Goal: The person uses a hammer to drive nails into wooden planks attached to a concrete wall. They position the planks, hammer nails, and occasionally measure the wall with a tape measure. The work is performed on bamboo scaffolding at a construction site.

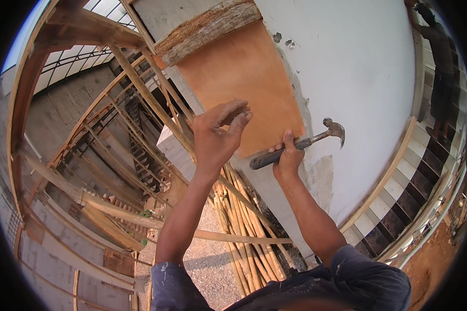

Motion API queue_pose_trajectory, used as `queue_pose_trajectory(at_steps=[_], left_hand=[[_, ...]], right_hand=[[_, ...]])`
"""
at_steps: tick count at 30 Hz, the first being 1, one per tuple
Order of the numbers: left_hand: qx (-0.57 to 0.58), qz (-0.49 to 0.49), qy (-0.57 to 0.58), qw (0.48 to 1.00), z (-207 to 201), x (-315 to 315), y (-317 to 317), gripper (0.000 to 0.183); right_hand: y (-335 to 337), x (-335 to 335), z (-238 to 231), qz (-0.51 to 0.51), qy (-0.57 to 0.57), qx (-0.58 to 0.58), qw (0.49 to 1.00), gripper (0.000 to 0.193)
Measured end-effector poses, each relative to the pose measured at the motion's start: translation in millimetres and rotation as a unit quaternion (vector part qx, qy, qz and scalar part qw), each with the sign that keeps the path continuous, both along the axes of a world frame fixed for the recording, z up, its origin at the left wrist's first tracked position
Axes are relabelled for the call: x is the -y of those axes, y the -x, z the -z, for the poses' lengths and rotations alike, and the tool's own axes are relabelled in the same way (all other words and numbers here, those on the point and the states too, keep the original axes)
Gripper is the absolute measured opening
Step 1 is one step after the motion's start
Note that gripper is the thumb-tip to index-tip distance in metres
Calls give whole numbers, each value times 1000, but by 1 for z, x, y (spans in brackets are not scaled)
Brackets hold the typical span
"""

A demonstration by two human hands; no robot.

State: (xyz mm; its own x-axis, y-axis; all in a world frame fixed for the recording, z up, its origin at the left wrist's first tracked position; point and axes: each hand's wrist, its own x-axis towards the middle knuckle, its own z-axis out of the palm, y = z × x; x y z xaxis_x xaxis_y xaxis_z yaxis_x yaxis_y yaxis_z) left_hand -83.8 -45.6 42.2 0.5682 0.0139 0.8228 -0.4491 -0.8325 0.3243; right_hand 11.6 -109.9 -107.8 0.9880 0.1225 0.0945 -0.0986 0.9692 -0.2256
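Note:
My right hand (289,161) is wrapped round the dark grip of a claw hammer (335,129), whose metal head points right. To its left, my left hand (220,124) is raised with its fingers curled toward the thumb. What lies in that pinch, if anything, is too small to make out. Both hands are in front of the lower part of an orange-brown flat panel (233,72), which is set against a pale wall surface (358,67). A rough-edged wooden slab (210,30) lies across the panel's upper end.
Wooden poles and beams (124,223) form a framework at left. Bamboo poles (244,233) lie in a bundle below my hands. Black and white tiles (399,192) run along the right, where another person (441,72) stands. Gravelly ground (207,269) shows below.

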Motion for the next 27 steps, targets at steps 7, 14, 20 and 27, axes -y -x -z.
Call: queue_pose_trajectory(at_steps=[7,14,20,27], left_hand=[[-47,80,-90,992,-18,-15,-44,10],[-137,64,-162,975,-24,-30,-54,11],[-164,73,-203,963,-25,-35,-56,11],[-109,99,-286,947,-27,-40,-59,13]], right_hand=[[-4,-2,-5,-2,15,-40,999,46],[-10,8,10,32,138,25,990,32],[13,63,46,72,369,94,922,27],[13,141,13,72,428,266,861,44]])
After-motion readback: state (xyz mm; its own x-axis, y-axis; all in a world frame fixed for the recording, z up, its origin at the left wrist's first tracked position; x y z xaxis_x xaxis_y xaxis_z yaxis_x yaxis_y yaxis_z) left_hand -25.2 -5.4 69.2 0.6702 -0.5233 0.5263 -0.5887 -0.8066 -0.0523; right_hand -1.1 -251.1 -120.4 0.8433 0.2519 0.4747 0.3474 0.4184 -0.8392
